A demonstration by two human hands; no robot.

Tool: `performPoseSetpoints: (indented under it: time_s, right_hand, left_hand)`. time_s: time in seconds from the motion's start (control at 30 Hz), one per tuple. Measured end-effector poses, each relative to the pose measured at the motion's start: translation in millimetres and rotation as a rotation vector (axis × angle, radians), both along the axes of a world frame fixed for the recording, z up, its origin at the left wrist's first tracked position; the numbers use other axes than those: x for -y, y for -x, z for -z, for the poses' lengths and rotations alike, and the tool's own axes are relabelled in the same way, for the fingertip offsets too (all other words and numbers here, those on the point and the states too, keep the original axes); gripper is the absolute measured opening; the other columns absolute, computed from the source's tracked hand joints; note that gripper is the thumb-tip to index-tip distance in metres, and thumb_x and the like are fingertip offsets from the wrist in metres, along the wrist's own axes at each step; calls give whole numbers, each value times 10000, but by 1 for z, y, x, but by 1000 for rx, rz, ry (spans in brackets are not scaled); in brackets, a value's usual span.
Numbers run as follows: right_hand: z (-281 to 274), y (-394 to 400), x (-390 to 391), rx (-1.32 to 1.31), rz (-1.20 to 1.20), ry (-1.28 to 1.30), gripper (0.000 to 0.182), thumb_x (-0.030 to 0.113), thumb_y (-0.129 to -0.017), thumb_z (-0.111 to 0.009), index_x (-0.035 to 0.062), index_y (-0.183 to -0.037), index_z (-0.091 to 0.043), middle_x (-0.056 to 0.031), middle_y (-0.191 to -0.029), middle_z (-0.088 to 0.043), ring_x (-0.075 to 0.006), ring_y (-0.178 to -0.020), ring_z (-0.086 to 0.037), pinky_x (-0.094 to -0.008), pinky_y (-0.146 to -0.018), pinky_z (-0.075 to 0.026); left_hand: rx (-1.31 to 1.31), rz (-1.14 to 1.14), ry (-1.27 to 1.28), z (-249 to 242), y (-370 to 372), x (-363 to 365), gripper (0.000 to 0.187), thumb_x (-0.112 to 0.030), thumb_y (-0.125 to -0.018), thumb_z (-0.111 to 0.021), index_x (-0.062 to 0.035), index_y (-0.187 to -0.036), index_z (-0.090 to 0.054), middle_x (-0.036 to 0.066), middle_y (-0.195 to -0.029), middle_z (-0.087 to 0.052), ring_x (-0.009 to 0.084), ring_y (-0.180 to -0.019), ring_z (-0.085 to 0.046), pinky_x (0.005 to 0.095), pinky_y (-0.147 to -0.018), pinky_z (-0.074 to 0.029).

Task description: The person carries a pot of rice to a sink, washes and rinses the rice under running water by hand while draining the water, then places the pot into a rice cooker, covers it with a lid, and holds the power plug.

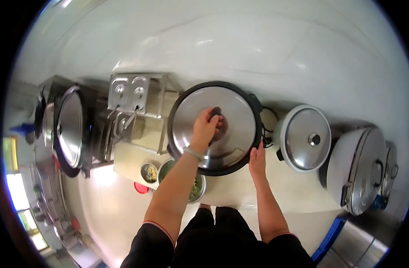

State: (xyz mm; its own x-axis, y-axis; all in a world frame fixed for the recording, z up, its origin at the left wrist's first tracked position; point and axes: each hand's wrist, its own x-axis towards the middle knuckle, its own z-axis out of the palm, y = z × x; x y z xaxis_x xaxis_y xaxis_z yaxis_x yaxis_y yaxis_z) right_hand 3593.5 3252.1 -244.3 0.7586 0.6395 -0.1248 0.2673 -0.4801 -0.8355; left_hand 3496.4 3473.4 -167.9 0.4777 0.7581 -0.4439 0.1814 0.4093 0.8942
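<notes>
My left hand (205,127) is closed around the black knob (215,111) of a wide steel lid (189,109). The lid has a broad black rim (177,154) and sits on a large round pot, whose body is mostly hidden beneath it. Against the rim's right side rests my right hand (257,161), its fingers stretched out and touching the edge. Under my left forearm, a steel bowl (203,187) of green leaves is partly covered. Beside it stands a small bowl (149,173) with yellowish and dark bits.
To the right are a lidded pot (305,138) and a big lidded steel cooker (361,172). On the left, a metal rack (162,114) holds lidded pans (128,94). A large pan lid (71,127) is farther left. The pale counter (298,194) ends near my body.
</notes>
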Motion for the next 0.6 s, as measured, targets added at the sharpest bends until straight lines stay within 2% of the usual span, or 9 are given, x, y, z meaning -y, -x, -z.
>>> performPoseSetpoints:
  time_s: [0.1, 0.17, 0.2, 0.27, 0.33, 0.43, 0.47, 0.53, 0.6]
  right_hand:
    - [6, -2, -5, 24, 50, 177, 566, 283, -999, -434, -76, -1425, -337, -309, -1251, -485, -445, -1124, -503, -473, -978, -405]
    - [6, 2, 0, -13, 51, 158, 551, 267, -1003, -448, -71, -1425, -340, -305, -1266, -478, -440, -1107, -522, -465, -956, -428]
    - [10, -1, -2, -12, 56, 118, 543, 257, -1006, -455, -68, -1426, -341, -302, -1276, -473, -437, -1102, -530, -460, -947, -438]
    - [8, -3, -3, 41, 5, 181, 534, 239, -1017, -443, -73, -1433, -323, -299, -1316, -454, -436, -1179, -492, -446, -1006, -404]
    - [2, -2, -4, 66, -17, 238, 542, 247, -1022, -429, -79, -1438, -309, -309, -1347, -437, -440, -1223, -461, -443, -1037, -375]
    - [22, -8, 0, 32, -6, 186, 559, 276, -1039, -388, -72, -1461, -273, -319, -1422, -387, -444, -1293, -409, -442, -1092, -319]
    - [34, -13, 5, -45, -6, 199, 561, 277, -1044, -380, -41, -1485, -238, -299, -1421, -408, -413, -1243, -488, -439, -1012, -440]
    - [3, -6, -4, -258, 41, 189, 564, 285, -1048, -374, 5, -1506, -202, -265, -1377, -464, -368, -1134, -583, -390, -831, -571]
    - [34, -19, 8, -194, 41, 160, 557, 289, -1050, -369, 69, -1524, -177, -229, -1339, -501, -327, -1045, -627, -357, -673, -614]
  left_hand:
    - [87, -27, 62, 3, 13, -3, 381, -123, -974, -566, -34, -1340, -512, 66, -1041, -656, 111, -803, -590, 229, -654, -489]
    - [-148, 82, -292, 12, 39, -11, 345, -126, -963, -589, -14, -1286, -541, 94, -1012, -679, 137, -863, -639, 249, -701, -527]
    - [-165, 56, -293, 11, 59, -11, 345, -126, -963, -589, -14, -1286, -541, 94, -1012, -679, 137, -863, -639, 249, -701, -527]
    - [73, -191, -228, 3, 112, -3, 332, -111, -977, -558, -27, -1297, -535, 51, -1007, -633, 132, -849, -607, 260, -753, -504]
    - [-157, -469, -402, 19, 179, 11, 326, -114, -956, -584, -24, -1267, -547, 74, -1021, -622, 147, -892, -606, 279, -774, -504]
    - [-908, -663, -477, 110, 304, 70, 409, -131, -874, -666, 32, -1227, -540, 180, -1148, -594, 279, -1005, -614, 378, -854, -504]
    - [-1200, -649, -446, 140, 336, 99, 443, -153, -859, -669, 50, -1228, -530, 209, -1197, -581, 318, -1036, -606, 410, -862, -502]
    - [-1203, -579, -18, 178, 377, 150, 418, -140, -808, -660, 73, -1144, -533, 174, -1014, -584, 283, -940, -578, 400, -816, -487]
    - [-1103, -399, 305, 210, 402, 189, 391, -118, -803, -664, 28, -1147, -550, 159, -1006, -611, 287, -933, -603, 416, -808, -508]
